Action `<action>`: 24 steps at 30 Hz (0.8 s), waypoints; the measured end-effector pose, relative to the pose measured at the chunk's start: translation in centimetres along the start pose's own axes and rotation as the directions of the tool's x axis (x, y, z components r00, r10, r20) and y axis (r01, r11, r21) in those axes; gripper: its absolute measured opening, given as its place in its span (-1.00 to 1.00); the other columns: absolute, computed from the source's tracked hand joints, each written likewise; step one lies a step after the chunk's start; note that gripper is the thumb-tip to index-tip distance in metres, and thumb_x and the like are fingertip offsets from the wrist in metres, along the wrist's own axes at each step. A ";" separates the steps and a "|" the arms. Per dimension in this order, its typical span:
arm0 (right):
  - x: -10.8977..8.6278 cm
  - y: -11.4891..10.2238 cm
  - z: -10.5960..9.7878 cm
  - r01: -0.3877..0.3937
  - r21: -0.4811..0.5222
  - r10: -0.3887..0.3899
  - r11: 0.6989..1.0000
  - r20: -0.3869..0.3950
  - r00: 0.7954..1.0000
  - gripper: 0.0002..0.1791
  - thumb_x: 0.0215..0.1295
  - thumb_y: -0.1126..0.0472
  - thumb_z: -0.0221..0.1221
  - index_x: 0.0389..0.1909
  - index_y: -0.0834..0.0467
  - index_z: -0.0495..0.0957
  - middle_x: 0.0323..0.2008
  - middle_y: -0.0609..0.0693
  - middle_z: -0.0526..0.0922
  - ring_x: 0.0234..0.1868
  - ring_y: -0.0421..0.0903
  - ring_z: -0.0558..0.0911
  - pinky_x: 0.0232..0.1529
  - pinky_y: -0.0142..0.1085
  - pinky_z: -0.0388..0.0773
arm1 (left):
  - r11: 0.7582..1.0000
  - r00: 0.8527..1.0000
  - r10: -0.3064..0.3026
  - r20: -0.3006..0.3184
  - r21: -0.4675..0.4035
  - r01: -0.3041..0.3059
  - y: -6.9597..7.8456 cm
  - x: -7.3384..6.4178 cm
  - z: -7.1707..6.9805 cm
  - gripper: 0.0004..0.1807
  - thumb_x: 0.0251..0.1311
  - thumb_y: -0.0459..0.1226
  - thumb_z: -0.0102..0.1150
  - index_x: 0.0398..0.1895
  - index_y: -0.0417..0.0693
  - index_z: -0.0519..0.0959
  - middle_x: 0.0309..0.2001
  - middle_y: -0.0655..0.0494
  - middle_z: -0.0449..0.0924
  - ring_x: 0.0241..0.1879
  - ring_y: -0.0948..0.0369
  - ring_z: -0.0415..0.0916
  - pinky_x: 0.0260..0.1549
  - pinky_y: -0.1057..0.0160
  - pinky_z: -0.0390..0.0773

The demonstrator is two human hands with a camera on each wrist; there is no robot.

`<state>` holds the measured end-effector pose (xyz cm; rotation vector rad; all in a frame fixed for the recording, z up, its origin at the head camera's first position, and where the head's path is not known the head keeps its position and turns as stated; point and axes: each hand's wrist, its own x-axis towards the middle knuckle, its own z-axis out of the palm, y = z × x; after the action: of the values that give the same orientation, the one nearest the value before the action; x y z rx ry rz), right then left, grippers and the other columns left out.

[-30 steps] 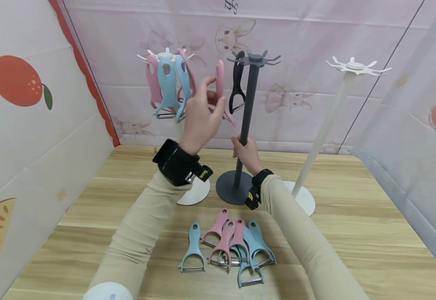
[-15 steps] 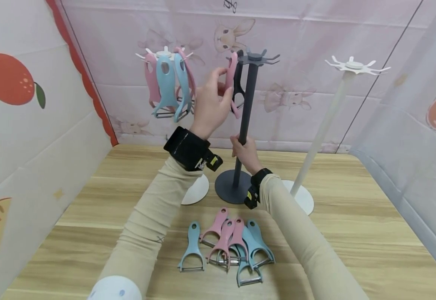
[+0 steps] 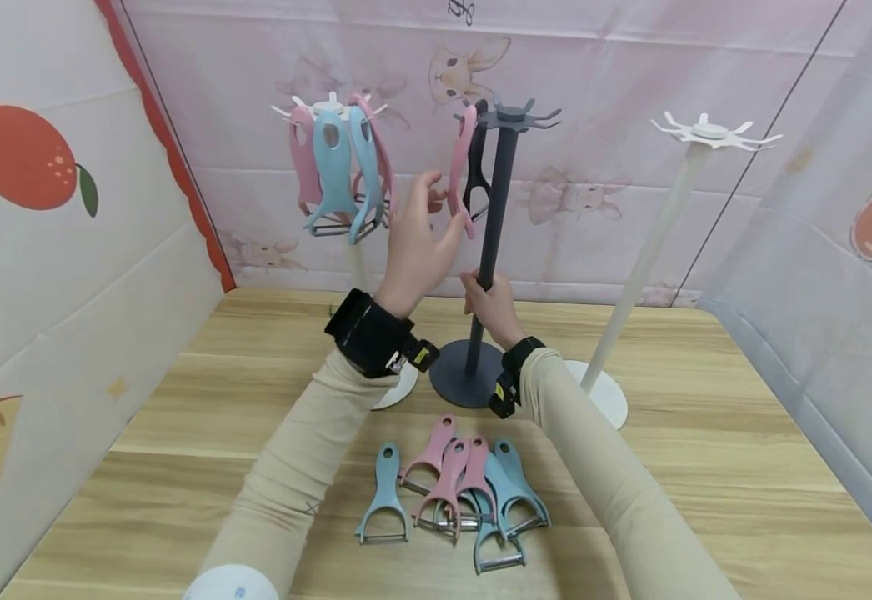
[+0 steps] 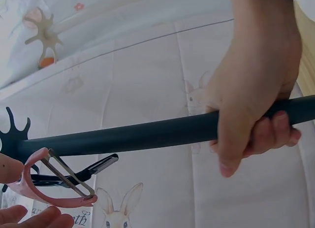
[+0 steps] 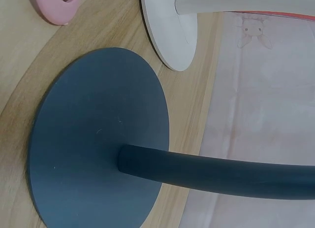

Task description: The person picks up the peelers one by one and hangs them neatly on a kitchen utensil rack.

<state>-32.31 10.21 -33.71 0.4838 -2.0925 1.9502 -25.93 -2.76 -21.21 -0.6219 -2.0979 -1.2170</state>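
A pink peeler (image 3: 462, 167) hangs from a hook of the dark grey stand (image 3: 507, 158), beside a black peeler (image 3: 477, 162). My left hand (image 3: 421, 246) is just left of the pink peeler, thumb and fingers spread apart around its lower part. In the left wrist view, the thumb overlaps the pink peeler (image 4: 54, 201) near its blade end, and the fingertips lie apart below it. My right hand (image 3: 494, 308) grips the stand's pole about halfway down; the left wrist view shows its fingers wrapped round the pole (image 4: 147, 134).
Left of my left hand, pink and blue peelers (image 3: 334, 167) hang on a white stand (image 3: 331, 107). Another white stand (image 3: 709, 133) is at the right, without peelers. Several pink and blue peelers (image 3: 451, 483) lie heaped on the wooden table (image 3: 706, 500) in front.
My left hand has carried the pink peeler right onto the dark stand's hook, then let go and dropped slightly lower. My right hand has kept its grip on the pole.
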 end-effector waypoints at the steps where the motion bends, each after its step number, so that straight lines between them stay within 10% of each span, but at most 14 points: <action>1: -0.1 -0.2 0.0 -0.002 0.007 0.002 1.000 0.005 1.000 -0.76 0.33 0.26 0.01 -0.55 0.21 0.40 -0.77 -0.01 0.36 -0.61 0.32 0.38 -0.42 0.02 0.44 | 1.000 1.000 0.002 0.002 -0.010 -0.002 -0.2 -0.4 0.0 -0.53 0.20 -0.36 0.03 0.16 -0.31 0.23 0.00 -0.19 0.48 -0.01 0.02 0.42 -0.06 0.15 0.39; 9: -1.0 -2.3 0.2 -0.002 0.021 0.002 1.000 0.009 1.000 -0.76 0.32 0.35 -0.02 -0.58 0.24 0.37 -0.76 0.20 0.33 -0.55 0.43 0.33 -0.40 0.14 0.39 | 1.000 0.995 -0.006 0.104 -0.014 0.008 -1.3 -3.9 -0.4 -0.50 0.19 -0.38 0.04 0.20 -0.31 0.20 -0.01 -0.20 0.46 -0.03 0.04 0.42 -0.11 0.15 0.46; 17: 0.0 0.0 0.1 0.000 0.001 0.000 1.000 -0.014 1.000 -0.76 0.32 0.25 0.02 -0.55 0.21 0.39 -0.77 0.03 0.34 -0.69 0.13 0.39 -0.54 -0.18 0.45 | 0.996 0.977 -0.003 0.212 0.090 -0.016 -2.7 -8.4 -1.1 -0.46 0.13 -0.39 0.09 0.19 -0.33 0.23 -0.07 -0.20 0.49 -0.07 0.00 0.45 -0.11 0.07 0.44; 24: -0.1 0.1 0.2 0.017 -0.009 -0.017 1.000 -0.022 1.000 -0.75 0.32 0.23 0.02 -0.56 0.21 0.38 -0.78 -0.01 0.34 -0.69 0.11 0.40 -0.53 -0.13 0.44 | 0.982 0.943 -0.031 0.330 0.184 -0.032 -4.1 -12.0 -1.7 -0.44 0.12 -0.31 0.17 0.18 -0.28 0.25 -0.11 -0.16 0.52 -0.09 0.02 0.48 -0.20 0.10 0.49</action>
<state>-32.28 10.05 -33.87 0.4739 -2.0756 1.9280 -19.85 -7.22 -31.57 -0.7837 -2.4559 -0.9478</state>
